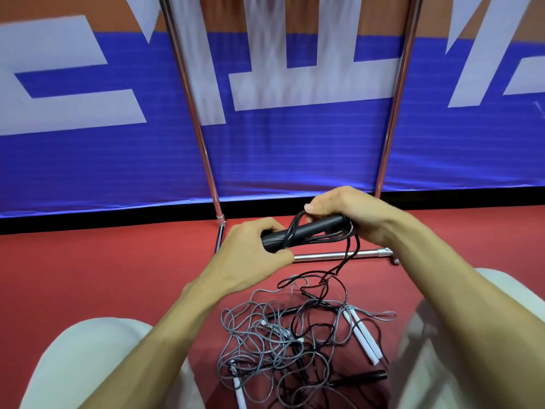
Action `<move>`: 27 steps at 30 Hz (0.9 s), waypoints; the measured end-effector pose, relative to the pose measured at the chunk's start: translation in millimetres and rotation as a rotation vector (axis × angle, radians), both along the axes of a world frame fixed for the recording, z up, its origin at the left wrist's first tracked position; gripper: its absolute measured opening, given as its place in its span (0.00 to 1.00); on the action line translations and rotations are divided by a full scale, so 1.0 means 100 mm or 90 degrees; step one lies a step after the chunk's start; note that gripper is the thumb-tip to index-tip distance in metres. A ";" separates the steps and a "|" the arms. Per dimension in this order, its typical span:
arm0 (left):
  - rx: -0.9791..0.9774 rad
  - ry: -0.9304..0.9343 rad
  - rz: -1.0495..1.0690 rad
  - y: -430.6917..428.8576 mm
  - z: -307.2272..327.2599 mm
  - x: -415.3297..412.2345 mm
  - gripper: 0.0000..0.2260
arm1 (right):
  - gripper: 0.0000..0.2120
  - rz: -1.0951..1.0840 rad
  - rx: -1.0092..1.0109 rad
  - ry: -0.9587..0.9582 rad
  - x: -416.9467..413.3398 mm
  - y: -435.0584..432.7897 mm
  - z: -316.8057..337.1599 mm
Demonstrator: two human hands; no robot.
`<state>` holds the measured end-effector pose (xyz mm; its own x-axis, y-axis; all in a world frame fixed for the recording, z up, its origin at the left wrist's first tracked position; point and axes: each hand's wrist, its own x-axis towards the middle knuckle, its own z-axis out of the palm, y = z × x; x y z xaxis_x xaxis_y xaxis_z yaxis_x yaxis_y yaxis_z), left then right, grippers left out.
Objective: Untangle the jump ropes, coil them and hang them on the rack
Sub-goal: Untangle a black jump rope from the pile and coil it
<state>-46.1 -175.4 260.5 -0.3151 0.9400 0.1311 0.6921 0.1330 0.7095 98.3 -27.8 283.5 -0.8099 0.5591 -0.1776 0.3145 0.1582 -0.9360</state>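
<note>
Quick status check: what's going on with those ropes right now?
Both hands, left and right, closed on the black rope bundle. One strand trails into the tangled pile on the floor. Rack ahead, no rope seen on it.

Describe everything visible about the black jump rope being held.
The black jump rope has matte black cylindrical handles held roughly level, side by side, above the red floor. Thin black cord is wrapped in loops around and along them. The left hand grips one end, the right hand the other, its thumb pressing a loop. A loose strand hangs down into the tangled pile below.
</note>
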 end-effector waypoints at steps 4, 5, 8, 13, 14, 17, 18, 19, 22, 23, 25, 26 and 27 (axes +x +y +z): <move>0.012 -0.266 -0.050 -0.02 0.08 -0.01 0.12 | 0.16 -0.122 -0.238 0.130 -0.05 0.05 -0.03; 0.029 -0.343 -0.046 -0.01 0.08 0.00 0.16 | 0.14 -0.142 -0.242 0.146 -0.07 0.04 -0.05; 0.126 -0.521 0.019 0.03 0.14 0.01 0.19 | 0.14 -0.129 -0.206 0.155 -0.16 -0.03 -0.11; 0.196 -0.541 0.063 0.05 0.19 -0.05 0.20 | 0.20 -0.061 -0.056 0.132 -0.24 -0.17 -0.14; 0.186 -0.545 0.064 0.05 0.19 -0.06 0.19 | 0.17 -0.036 -0.016 0.114 -0.24 -0.19 -0.15; 0.145 -0.553 0.089 0.07 0.16 -0.06 0.16 | 0.10 0.079 0.152 -0.067 -0.22 -0.19 -0.24; 0.132 -0.558 0.099 0.08 0.14 -0.06 0.13 | 0.09 0.128 0.214 -0.166 -0.21 -0.18 -0.27; 0.123 -0.562 0.112 0.09 0.14 -0.05 0.09 | 0.10 0.175 0.271 -0.264 -0.21 -0.17 -0.30; 0.111 -0.493 0.133 0.13 0.06 -0.12 0.05 | 0.09 0.242 0.375 -0.396 -0.19 -0.16 -0.35; 0.103 -0.439 0.142 0.14 0.02 -0.17 0.04 | 0.08 0.241 0.386 -0.384 -0.18 -0.16 -0.34; 0.087 -0.342 0.157 0.16 -0.05 -0.25 0.05 | 0.05 0.231 0.399 -0.335 -0.17 -0.17 -0.30; 0.074 -0.296 0.159 0.16 -0.09 -0.29 0.10 | 0.04 0.232 0.416 -0.312 -0.16 -0.18 -0.28; 0.060 -0.254 0.151 0.15 -0.10 -0.32 0.12 | 0.03 0.237 0.445 -0.296 -0.14 -0.19 -0.26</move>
<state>-78.2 -160.6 250.7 -0.5624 0.8260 0.0372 0.3220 0.1773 0.9300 83.9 -46.6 257.8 -0.8907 0.3795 -0.2501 0.4509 0.8074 -0.3806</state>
